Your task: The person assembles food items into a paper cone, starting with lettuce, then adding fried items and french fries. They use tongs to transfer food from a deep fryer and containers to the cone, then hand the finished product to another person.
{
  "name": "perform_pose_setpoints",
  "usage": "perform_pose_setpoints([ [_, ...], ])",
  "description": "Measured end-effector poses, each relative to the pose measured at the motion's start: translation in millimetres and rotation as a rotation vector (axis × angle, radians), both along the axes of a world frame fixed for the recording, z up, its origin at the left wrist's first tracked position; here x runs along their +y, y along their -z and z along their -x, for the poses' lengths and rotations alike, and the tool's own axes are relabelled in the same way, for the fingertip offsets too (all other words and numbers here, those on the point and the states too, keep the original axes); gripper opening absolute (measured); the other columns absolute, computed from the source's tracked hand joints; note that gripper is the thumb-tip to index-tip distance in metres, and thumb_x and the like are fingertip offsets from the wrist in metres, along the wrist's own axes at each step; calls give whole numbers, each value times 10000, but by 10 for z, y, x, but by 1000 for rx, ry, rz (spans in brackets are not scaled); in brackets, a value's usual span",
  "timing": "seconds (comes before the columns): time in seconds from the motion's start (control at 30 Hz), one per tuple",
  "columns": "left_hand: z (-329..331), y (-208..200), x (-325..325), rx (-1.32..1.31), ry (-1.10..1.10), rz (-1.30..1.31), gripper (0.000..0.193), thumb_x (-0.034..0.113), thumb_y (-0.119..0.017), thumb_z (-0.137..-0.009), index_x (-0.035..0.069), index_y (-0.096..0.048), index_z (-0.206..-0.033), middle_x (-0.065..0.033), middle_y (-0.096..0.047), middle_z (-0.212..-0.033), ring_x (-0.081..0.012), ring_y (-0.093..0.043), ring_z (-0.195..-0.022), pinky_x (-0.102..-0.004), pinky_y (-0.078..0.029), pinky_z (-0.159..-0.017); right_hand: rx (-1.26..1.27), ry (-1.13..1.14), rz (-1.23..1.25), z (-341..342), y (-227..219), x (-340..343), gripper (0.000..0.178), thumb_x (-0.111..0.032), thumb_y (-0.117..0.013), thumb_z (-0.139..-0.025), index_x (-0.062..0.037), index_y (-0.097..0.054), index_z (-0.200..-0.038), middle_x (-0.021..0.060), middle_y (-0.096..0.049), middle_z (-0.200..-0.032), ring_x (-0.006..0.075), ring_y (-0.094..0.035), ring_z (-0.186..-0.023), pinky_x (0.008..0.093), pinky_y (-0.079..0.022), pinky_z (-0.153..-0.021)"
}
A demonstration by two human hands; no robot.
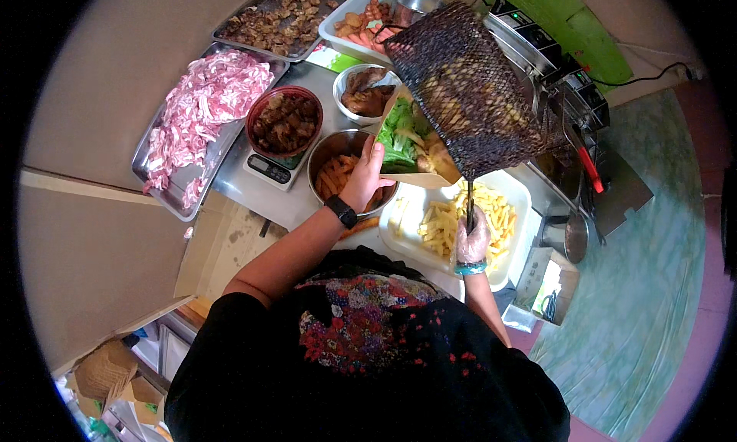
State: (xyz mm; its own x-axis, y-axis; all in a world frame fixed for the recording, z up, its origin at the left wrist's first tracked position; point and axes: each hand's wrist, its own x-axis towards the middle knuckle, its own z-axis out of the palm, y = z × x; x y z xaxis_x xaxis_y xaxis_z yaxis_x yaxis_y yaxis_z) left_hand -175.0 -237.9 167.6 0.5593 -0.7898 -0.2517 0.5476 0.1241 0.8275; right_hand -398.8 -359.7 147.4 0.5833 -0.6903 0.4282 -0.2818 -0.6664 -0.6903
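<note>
Steel bowl beside scale; meat tray beyond.

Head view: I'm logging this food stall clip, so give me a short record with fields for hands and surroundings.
left hand: holds a paper box of lettuce
right hand: gloved, grips handle of black fry basket tilted over the box
below: white tray of fries
nearby: metal bowl, tray of sliced raw meat, kitchen scale

A steel counter stands against a beige wall, with mottled green floor on the right
</note>
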Motion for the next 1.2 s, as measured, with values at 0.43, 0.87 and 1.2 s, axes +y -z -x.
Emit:
perform_pose_setpoints([
  [0.43,-11,82,56,32,3,53,554,421,-295,-913,75,-182,-1330,-89,-235,-1342,-234,-316,-1204,-445,-417,-880,81,-70,-130,-70,-259,176,327,-57,-500,-764,-2,-473,-1086,98,-579,-779,199,-553,-633,300,-453,-604],
  [0.87,-180,113,320,371,-39,203,494,337,-407,-901,31,-289,-1270,-130,-390,-1250,-272,-444,-1105,-423,-435,-863,-496,-305,-1170,-405,-1384,-136,421,-201,-554,-820,-23,-396,-1168,-29,-374,-537,65,-333,-380,200,-276,-312],
  [1.2,-408,-14,1316,220,-220,194,569,415,-361,-894,10,-247,-1277,-146,-385,-1255,-306,-458,-1098,-447,-432,-866,-748,-536,-1897,-718,-1634,-1549,308,-106,-394,-875,42,-381,-1145,-20,-403,-568,58,-347,-413,186,-314,-344],
])
